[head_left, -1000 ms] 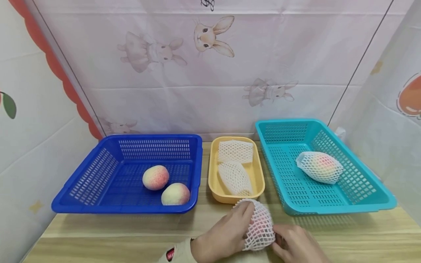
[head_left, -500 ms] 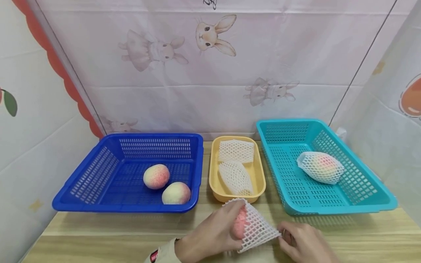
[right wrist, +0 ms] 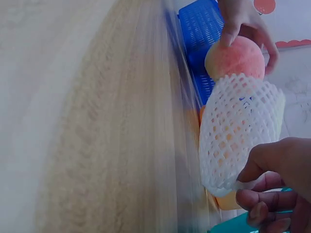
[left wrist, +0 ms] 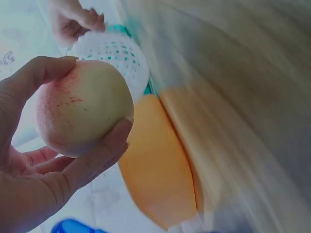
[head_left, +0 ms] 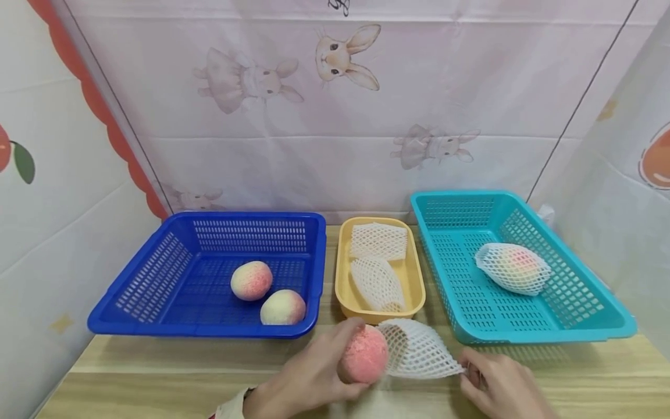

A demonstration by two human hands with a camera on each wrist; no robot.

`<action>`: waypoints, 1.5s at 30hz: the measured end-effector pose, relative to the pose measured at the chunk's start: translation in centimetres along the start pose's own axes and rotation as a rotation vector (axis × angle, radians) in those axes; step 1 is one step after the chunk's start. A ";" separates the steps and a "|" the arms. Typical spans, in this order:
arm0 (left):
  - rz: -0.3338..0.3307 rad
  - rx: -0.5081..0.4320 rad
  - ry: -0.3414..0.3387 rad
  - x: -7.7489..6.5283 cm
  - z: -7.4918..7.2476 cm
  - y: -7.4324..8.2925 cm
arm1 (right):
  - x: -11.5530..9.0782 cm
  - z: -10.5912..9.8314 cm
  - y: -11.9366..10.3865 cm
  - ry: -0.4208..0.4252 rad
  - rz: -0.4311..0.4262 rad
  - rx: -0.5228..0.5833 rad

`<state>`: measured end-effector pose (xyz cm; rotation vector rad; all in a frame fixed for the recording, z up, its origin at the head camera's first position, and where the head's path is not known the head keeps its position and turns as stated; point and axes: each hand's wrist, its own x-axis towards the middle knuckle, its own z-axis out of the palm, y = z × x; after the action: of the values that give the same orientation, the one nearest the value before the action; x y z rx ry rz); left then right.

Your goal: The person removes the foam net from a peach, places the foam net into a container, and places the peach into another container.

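Note:
My left hand [head_left: 309, 369] grips a pink and cream peach [head_left: 364, 354] between thumb and fingers, in front of the yellow tray. Right beside the peach is the open mouth of a white foam net sleeve [head_left: 421, 349]. The thumb and forefinger of my right hand [head_left: 502, 381] pinch the sleeve's narrow closed end. In the left wrist view the peach [left wrist: 87, 109] shows its pale side, with the fingers curled around it. From the right wrist, the sleeve [right wrist: 238, 131] hangs hollow, its mouth overlapping the peach's lower edge.
A blue basket [head_left: 152, 330] at left holds two bare peaches [head_left: 251, 281]. The yellow tray [head_left: 342, 297] in the middle bears two foam net sleeves [head_left: 378, 284]. At right, a teal basket [head_left: 460, 314] contains a net-wrapped peach [head_left: 515, 269]. A printed curtain [head_left: 335, 110] stands behind.
The peach has come out of the foam net sleeve: my left hand moved left with it, while my right hand drew slightly right, still pinching the sleeve's end.

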<state>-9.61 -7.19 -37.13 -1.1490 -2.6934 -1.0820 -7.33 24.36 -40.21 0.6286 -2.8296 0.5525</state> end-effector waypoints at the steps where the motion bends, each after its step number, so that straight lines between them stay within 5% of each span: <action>1: -0.014 -0.001 0.001 -0.2 -0.3 0.1 | -0.1 -0.1 0.1 -0.021 0.016 0.004; 4: -0.039 0.008 0.017 -0.7 -1.1 0.5 | -0.2 -0.1 0.2 -0.034 0.014 0.025; 14: -0.131 -0.039 0.036 -1.6 -4.0 2.4 | 0.2 -0.9 -0.7 0.111 -0.115 0.055; 23: -0.062 0.134 0.199 -2.3 -6.1 1.7 | 1.3 -2.8 -2.7 0.199 -0.148 0.055; 31: -0.054 0.174 0.302 -3.2 -9.1 0.5 | 3.6 -5.8 -4.9 0.237 -0.153 0.001; 38: -0.186 0.267 0.390 -4.3 -11.6 -1.6 | 6.3 -6.3 -5.8 0.398 -0.208 -0.045; 45: -0.348 0.369 0.358 -6.4 -13.8 -4.1 | 8.4 -4.4 -6.6 0.523 -0.336 -0.161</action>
<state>-10.90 -21.55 -30.79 -0.3971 -2.6884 -0.6816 -11.49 17.45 -31.96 0.7731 -2.1953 0.3578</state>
